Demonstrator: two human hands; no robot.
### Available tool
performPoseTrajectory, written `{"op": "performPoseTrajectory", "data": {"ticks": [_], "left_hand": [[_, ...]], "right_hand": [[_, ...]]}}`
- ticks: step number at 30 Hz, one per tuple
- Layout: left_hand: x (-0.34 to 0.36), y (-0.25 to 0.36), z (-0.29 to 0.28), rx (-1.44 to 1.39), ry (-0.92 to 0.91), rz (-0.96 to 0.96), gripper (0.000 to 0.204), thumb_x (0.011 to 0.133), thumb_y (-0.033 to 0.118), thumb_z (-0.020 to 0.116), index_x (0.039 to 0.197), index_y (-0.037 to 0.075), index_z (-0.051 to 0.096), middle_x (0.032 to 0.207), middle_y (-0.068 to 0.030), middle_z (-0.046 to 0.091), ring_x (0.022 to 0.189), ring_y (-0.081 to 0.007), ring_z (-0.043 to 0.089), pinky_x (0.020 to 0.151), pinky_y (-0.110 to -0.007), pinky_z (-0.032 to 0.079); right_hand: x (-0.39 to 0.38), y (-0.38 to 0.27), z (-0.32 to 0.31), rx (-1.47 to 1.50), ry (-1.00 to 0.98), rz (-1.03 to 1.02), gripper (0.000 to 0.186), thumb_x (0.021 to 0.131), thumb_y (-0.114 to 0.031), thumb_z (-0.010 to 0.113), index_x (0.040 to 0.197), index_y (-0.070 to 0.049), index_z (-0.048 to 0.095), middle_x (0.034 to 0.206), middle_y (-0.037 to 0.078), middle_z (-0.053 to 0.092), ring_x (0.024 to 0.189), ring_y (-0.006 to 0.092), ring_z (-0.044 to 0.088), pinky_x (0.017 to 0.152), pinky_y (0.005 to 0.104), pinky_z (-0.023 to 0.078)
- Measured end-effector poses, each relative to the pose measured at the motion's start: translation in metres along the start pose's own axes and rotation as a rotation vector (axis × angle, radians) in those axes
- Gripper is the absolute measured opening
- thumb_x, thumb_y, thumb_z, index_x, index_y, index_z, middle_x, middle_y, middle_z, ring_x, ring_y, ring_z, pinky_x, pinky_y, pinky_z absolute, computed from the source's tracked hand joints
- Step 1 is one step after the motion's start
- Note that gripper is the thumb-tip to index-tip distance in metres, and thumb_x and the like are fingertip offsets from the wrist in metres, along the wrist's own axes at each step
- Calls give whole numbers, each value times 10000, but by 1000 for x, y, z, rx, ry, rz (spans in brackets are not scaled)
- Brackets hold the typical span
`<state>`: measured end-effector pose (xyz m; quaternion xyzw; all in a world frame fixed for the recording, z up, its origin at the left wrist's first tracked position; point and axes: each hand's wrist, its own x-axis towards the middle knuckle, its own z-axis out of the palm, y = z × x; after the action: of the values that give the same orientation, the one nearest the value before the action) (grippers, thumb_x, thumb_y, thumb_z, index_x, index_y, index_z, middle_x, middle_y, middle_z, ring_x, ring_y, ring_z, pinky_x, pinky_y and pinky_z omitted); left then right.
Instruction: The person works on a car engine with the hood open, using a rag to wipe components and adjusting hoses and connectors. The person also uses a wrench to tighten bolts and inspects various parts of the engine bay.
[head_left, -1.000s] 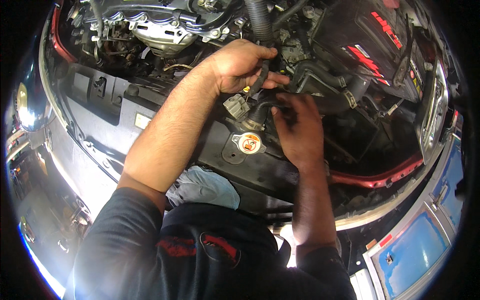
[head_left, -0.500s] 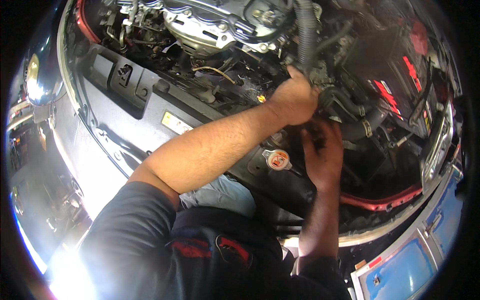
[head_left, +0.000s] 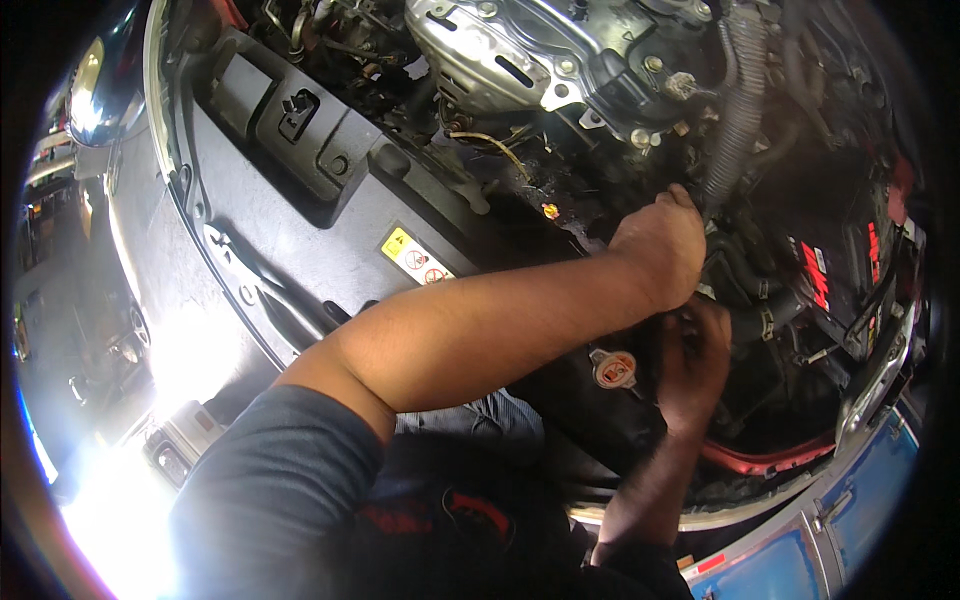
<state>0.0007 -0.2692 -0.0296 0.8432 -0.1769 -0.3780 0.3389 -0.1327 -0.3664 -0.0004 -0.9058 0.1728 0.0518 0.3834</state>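
My left hand point(head_left: 660, 245) is curled closed beside the lower end of a ribbed grey hose point(head_left: 738, 120) in a car's engine bay. What its fingers grip is hidden behind the hand. Just below it, my right hand point(head_left: 697, 365) reaches up with bent fingers, close to a black rubber hose point(head_left: 765, 318) with metal clamps. Shadow and my left wrist cover the right fingertips, so whatever they grip does not show. A round radiator cap point(head_left: 613, 370) with a pale, red-marked top sits to the left of my right hand.
The metal-topped engine point(head_left: 490, 60) fills the far middle. A dark battery point(head_left: 805, 225) with red markings stands at right. Along the left front runs a black plastic cover point(head_left: 290, 215) with a yellow-white label point(head_left: 415, 257). A blue cabinet point(head_left: 770, 570) stands at lower right.
The whole view has shifted, placing the engine bay and both hands farther right and lower in the picture. My left thumb or finger, raised earlier, is now bent in. Both hands stay close together.
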Motion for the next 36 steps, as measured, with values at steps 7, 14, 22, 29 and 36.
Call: {"op": "performPoseTrajectory", "data": {"ticks": [7, 14, 22, 29, 36], "left_hand": [[-5, 3, -9, 66, 21, -33, 582, 872, 101, 656, 1340, -163, 432, 1242, -238, 543, 1087, -333, 647, 915, -375, 568], [-5, 5, -22, 120, -39, -25, 434, 881, 104, 651, 1235, -123, 544, 1199, -184, 532, 1117, -309, 600, 929, -385, 540], [-6, 8, 1, 192, 157, -30, 462, 862, 141, 668, 1244, -100, 568, 1218, -178, 518, 1141, -277, 554, 939, -337, 471], [-4, 8, -5, 155, 84, -34, 488, 870, 103, 656, 1244, -165, 496, 1211, -226, 532, 1107, -304, 599, 947, -370, 491], [-8, 4, -18, 219, 62, 66, 494, 852, 129, 672, 1225, -156, 519, 1178, -237, 569, 1090, -320, 632, 958, -411, 498]], "right_hand": [[1, -4, 3, -64, 21, -27, 269, 879, 14, 648, 1137, -59, 664, 1031, 91, 596, 924, 197, 578, 831, 322, 474], [-1, -1, 6, -42, 40, -39, 244, 888, -27, 668, 1130, -6, 654, 1013, 96, 579, 876, 183, 545, 799, 290, 452], [-3, 3, 9, 19, 61, -69, 227, 892, -27, 650, 1112, 24, 635, 1037, 110, 567, 924, 190, 556, 832, 310, 458], [-4, 0, 5, -40, 37, -72, 256, 885, -35, 671, 1134, 18, 641, 1060, 125, 577, 958, 224, 572, 847, 317, 463], [-3, 0, 9, -37, 61, -54, 302, 881, -14, 681, 1182, -29, 665, 1041, 99, 575, 862, 169, 574, 787, 279, 491]]}}
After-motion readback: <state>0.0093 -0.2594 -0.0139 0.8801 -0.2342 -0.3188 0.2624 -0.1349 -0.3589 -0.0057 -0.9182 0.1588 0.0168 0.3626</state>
